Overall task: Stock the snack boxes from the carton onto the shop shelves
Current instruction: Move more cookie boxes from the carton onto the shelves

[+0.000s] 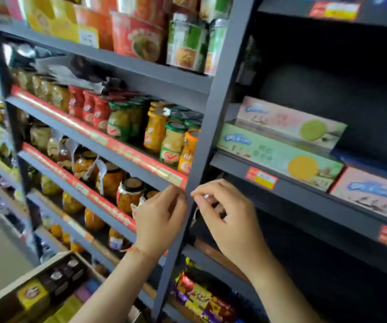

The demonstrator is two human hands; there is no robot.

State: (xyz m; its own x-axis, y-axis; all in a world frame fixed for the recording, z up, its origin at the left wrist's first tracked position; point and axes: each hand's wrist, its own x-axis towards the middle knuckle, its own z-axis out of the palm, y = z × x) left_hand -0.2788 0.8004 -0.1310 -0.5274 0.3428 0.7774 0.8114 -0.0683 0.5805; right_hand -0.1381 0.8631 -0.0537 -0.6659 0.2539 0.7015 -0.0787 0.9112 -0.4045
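Neither hand holds a box. The left hand [158, 220] is raised with its fingers curled in, fingertips at the grey upright post [196, 159] just below the red price strip [99, 136]; whether it pinches anything is hard to tell. The right hand [228, 215] is just right of the post, fingers loosely curled, thumb and forefinger close around a small pale thing too tiny to make out.

The snack boxes [281, 157] lie flat on the dark right-hand shelf [304, 190], up and right of the hands: a green one in front, a pink one behind it, another pink box [371, 194] to the right, cut off by the frame edge. The bay under that shelf is too dark to read.

The carton [24, 276] sits at the near left bottom corner, partly cut off, with dark and yellow packs inside.

Left of the post stand rows of jars [171, 143] of preserved fruit. Blurred bright wrappers [199, 297] show low between the forearms.
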